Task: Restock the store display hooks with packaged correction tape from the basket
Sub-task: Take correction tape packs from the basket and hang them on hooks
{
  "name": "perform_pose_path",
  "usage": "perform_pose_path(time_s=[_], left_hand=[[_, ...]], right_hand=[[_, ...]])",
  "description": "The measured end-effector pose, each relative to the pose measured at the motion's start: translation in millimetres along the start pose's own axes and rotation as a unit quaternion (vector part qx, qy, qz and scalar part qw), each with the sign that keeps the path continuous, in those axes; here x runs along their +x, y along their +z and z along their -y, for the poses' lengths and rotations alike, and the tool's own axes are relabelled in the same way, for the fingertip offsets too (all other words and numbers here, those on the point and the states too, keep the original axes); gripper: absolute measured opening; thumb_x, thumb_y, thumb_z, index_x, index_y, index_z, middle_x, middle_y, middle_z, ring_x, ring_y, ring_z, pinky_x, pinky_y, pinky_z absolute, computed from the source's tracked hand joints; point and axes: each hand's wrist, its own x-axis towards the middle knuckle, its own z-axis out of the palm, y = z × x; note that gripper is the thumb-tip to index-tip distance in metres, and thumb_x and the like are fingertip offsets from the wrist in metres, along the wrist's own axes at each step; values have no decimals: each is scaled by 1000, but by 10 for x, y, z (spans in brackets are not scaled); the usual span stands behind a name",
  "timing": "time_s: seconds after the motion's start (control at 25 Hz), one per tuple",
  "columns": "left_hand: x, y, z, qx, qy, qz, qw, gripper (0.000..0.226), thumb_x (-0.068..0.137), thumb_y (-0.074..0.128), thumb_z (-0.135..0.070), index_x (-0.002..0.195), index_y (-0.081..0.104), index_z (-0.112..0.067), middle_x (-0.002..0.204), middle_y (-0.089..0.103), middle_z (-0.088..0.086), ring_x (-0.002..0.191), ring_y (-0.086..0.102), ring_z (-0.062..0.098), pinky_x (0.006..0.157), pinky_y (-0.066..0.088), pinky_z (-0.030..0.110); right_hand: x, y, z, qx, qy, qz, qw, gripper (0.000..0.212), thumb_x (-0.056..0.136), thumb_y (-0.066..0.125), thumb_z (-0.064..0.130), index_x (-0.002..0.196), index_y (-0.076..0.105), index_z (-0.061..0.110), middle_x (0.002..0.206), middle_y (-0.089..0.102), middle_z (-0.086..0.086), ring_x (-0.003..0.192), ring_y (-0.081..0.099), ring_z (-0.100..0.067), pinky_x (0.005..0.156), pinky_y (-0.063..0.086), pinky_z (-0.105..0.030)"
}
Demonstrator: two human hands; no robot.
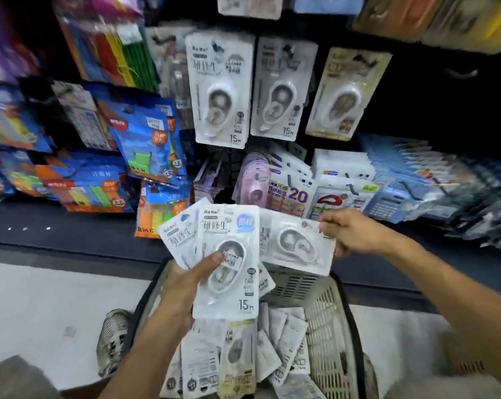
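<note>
Head view: left hand (191,279) closed round a fanned stack of packs (226,263), thumb pressed on front blister; front card reads "BoBo", "研修生", "15M". Right hand (356,233) pinching top corner of a single pack (296,249), turned sideways, touching the fan's right edge. Both held above basket (325,321), w/ more loose correction tape packs (237,358) piled inside. On hooks above: two white BoBo packs (220,90) side by side, each marked "15M", plus a cream-carded one (348,92) at right, text too blurred to read. Lower row: card w/ big "20" (289,194). Blue pouches (145,139) at left, small "1.2" labels. Shoe (114,338) on floor left of basket.
</note>
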Motion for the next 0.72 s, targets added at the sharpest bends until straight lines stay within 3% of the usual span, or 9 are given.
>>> perform_pose_path(time_s=[0.16, 0.28, 0.44, 0.6, 0.72], left_hand=[[58, 879, -863, -19, 119, 64, 991, 74, 53, 89, -25, 122, 67, -22, 109, 79, 3, 93, 77, 21, 67, 62, 33], [55, 1287, -1449, 8, 187, 86, 979, 80, 52, 90, -31, 128, 66, -20, 112, 78, 2, 98, 76, 22, 77, 62, 40], [58, 1396, -1812, 19, 204, 77, 976, 68, 59, 91, -14, 124, 68, -18, 109, 79, 6, 91, 78, 24, 65, 62, 37], [75, 1339, -1879, -28, 138, 29, 990, 67, 58, 87, -28, 122, 72, -18, 110, 78, 8, 89, 77, 31, 61, 61, 41], [24, 1341, -1923, -43, 122, 18, 991, 70, 61, 84, -35, 128, 69, -19, 106, 75, 8, 73, 72, 31, 42, 53, 35]], right_hand=[[-456, -732, 240, 102, -32, -177, 978, 22, 106, 47, 17, 90, 61, 18, 51, 63, 3, 43, 62, -12, 42, 47, -20], [-554, -850, 356, 236, -42, -268, 933, 22, 108, 44, 15, 96, 63, 12, 66, 67, -7, 44, 62, -17, 44, 52, -27], [-563, -841, 418, 288, -48, -320, 901, 24, 108, 44, 17, 96, 64, 20, 73, 74, 4, 46, 65, -20, 42, 53, -27], [-590, -789, 453, 255, -63, -327, 908, 27, 108, 44, 22, 89, 63, 28, 77, 72, 1, 50, 66, -20, 46, 51, -28], [-509, -695, 686, 262, -86, -304, 912, 27, 107, 44, 22, 88, 62, 27, 74, 70, -1, 48, 66, -17, 44, 47, -23]])
